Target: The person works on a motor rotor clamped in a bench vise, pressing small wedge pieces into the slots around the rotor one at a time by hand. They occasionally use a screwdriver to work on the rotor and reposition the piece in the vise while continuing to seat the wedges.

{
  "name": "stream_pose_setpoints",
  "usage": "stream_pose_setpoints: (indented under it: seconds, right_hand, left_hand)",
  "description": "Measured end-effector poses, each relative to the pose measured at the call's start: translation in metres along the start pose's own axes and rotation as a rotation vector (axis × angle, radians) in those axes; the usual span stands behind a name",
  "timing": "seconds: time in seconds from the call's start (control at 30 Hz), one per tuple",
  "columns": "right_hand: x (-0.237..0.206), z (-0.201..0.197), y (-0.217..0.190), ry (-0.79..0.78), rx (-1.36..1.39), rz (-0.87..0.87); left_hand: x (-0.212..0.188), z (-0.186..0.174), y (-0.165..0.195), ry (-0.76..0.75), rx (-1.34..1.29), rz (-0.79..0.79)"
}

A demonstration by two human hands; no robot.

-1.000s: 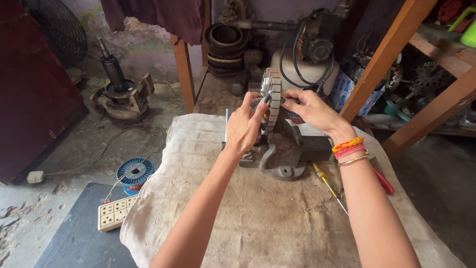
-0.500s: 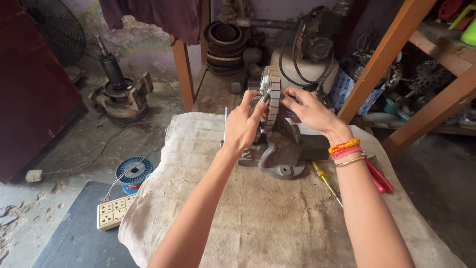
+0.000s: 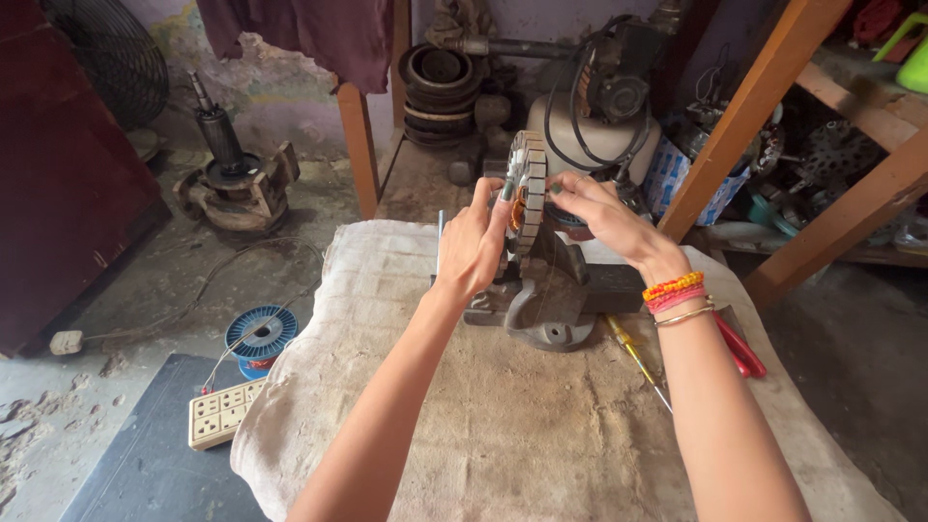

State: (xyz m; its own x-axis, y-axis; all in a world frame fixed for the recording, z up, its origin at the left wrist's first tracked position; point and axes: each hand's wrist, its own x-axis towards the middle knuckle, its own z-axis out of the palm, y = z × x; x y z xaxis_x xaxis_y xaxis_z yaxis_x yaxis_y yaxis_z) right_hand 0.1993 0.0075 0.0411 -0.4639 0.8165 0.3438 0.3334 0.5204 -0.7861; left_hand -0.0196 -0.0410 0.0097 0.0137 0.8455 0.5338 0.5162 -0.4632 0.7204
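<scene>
I steady the vise-held stator (image 3: 528, 193), left hand (image 3: 474, 246) and right hand (image 3: 599, 213) both pinching its rim; threading wire calls for fine fingertip control.

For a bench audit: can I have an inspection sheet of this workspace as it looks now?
Surface: table covered with coarse burlap cloth.
Job's things: ring-shaped motor stator standing on edge in a grey bench vise.
Clutter: yellow-handled screwdriver and red-handled pliers beside the vise.
Grips: left hand and right hand both on the stator.
Cables: blue wire spool and white power strip on the floor.
Surroundings: old motor, wooden shelf frame, pump.
</scene>
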Motion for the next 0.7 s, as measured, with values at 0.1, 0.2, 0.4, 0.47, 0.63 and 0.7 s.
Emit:
stream_pose_setpoints:
  seconds: [0.1, 0.2, 0.4, 0.47, 0.63, 0.7]
  right_hand:
    - [-0.002, 0.002, -0.009, -0.037, 0.000, 0.080]
    - [-0.006, 0.006, -0.022, -0.002, 0.047, 0.178]
    - [-0.005, 0.009, -0.031, 0.018, 0.090, 0.209]
    - [-0.005, 0.007, -0.029, 0.002, 0.153, 0.205]
    - [-0.006, 0.005, -0.026, -0.031, 0.155, 0.189]
    - [-0.007, 0.006, -0.027, -0.025, 0.137, 0.176]
  left_hand:
    - [-0.002, -0.001, 0.002, -0.008, 0.040, -0.024]
    - [-0.003, -0.003, 0.007, -0.035, 0.013, -0.103]
    - [-0.003, -0.007, 0.012, 0.007, -0.002, -0.037]
    - [-0.003, -0.005, 0.011, -0.018, -0.003, -0.077]
    - [-0.003, -0.002, 0.006, -0.008, 0.023, -0.034]
    - [-0.003, -0.002, 0.004, 0.010, 0.001, -0.008]
